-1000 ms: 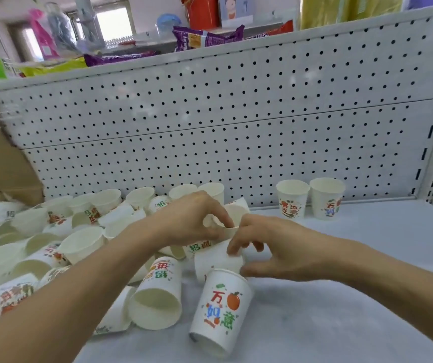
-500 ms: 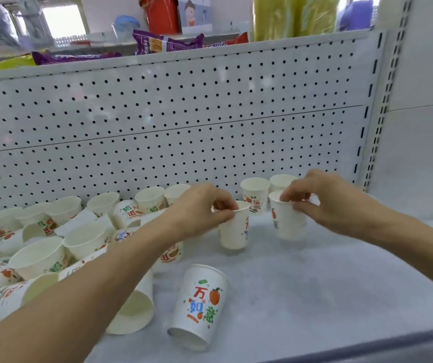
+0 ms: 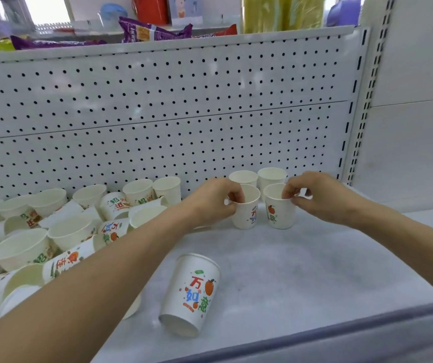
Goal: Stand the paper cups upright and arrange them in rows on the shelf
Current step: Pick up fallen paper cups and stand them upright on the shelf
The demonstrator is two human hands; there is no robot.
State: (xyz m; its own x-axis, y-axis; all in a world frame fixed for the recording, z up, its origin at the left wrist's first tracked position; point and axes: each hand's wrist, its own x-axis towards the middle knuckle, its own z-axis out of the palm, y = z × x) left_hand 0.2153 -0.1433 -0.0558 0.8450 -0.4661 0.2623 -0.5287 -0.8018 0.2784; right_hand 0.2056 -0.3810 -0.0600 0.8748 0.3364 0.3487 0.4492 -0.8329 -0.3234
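My left hand (image 3: 210, 203) pinches the rim of the left paper cup (image 3: 246, 218), my right hand (image 3: 317, 197) that of the right paper cup (image 3: 279, 217). Both have now landed upright on the shelf (image 3: 328, 258), with the back pair (image 3: 244, 176) just beyond my fingers (second row started; the tipped pile (image 3: 66, 231) remains leftward).

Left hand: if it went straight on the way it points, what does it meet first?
The left hand pinches the rim of an upright cup. Straight on, toward the back right, it would probably meet the back-row cup just behind, then the pegboard. Depth between them is unclear.
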